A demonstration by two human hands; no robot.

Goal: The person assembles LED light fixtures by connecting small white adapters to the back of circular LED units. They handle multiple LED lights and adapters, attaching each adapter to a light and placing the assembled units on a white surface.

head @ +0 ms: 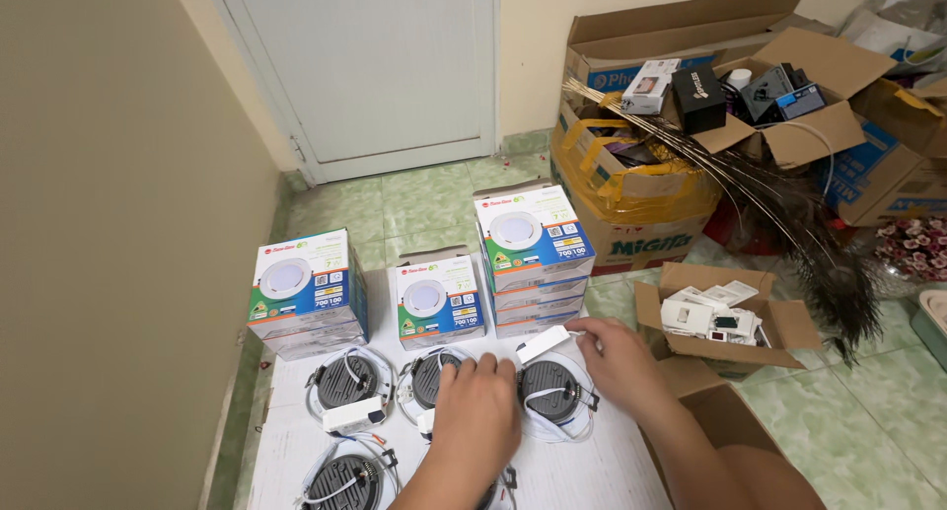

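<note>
- the left hand point(478, 411) comes in from the bottom of the view, palm down, fingers stretched forward.
- its fingertips rest on a round black lamp back point(434, 377) that lies face down on the white sheet point(612, 471). the hand lies flat on top and is not wrapped around the lamp. the palm hides what is under it.
- the right hand point(623, 357) reaches in from the lower right, with the forearm slanting across the sheet's corner.
- its thumb and finger pinch the end of a small white paper slip point(545, 343). the slip sticks out to the left, just above another round lamp point(550, 390).
- that lamp lies face down too, between the two hands, with a white wire looped around it.
- two more lamps lie to the left: one point(345, 384) with a small white box on its wire, and one point(345, 480) at the bottom edge.
- behind the lamps stand lamp boxes: a low pile on the left point(308, 291), a single box point(439, 298) in the middle, and a taller stack point(535, 244) next to it.
- a small open brown box point(725, 318) with white parts sits on the green floor, to the right of the right hand.
</note>
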